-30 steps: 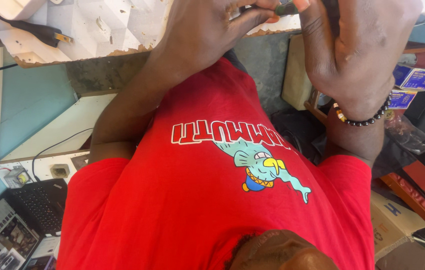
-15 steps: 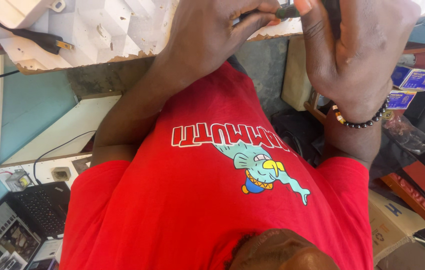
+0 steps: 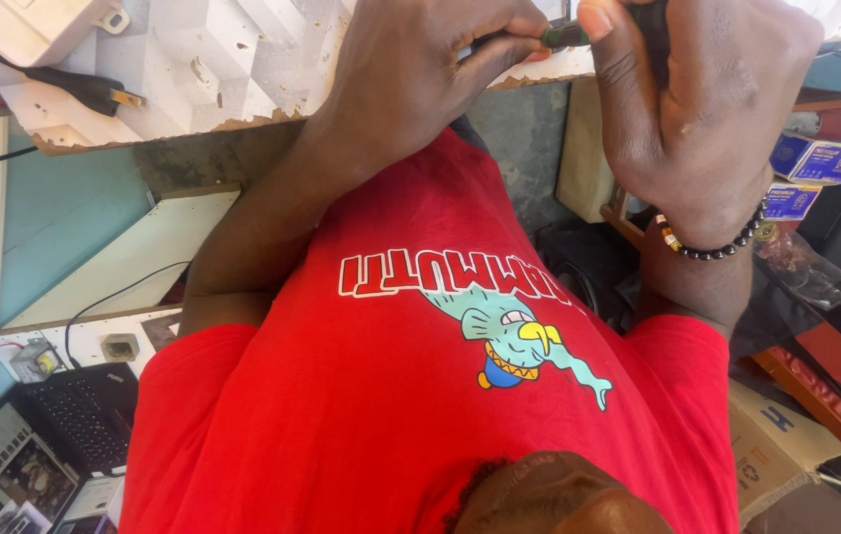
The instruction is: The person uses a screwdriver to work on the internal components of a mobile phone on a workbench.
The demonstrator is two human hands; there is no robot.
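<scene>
Here the left hand (image 3: pixel 420 74) and the right hand (image 3: pixel 702 104) meet at the near edge of the white, chipped worktop (image 3: pixel 242 69), both wrapped around a slim dark tool with a green band (image 3: pixel 564 36). The left fingers curl tightly about the tool's shaft, the thumb pressing along its underside. The right thumb and fingers pinch the tool's other end from the right, just beside the left fingertips. The tool lies roughly level above the worktop's edge; what its tip touches is hidden behind the hands. A bracelet of dark beads (image 3: pixel 712 247) circles the right wrist. Toward the worktop's far left corner sit a cream plastic box (image 3: pixel 40 25) and a black plug with a brass pin (image 3: pixel 84 91). Below, a red printed shirt (image 3: pixel 420 396) fills the view.
</scene>
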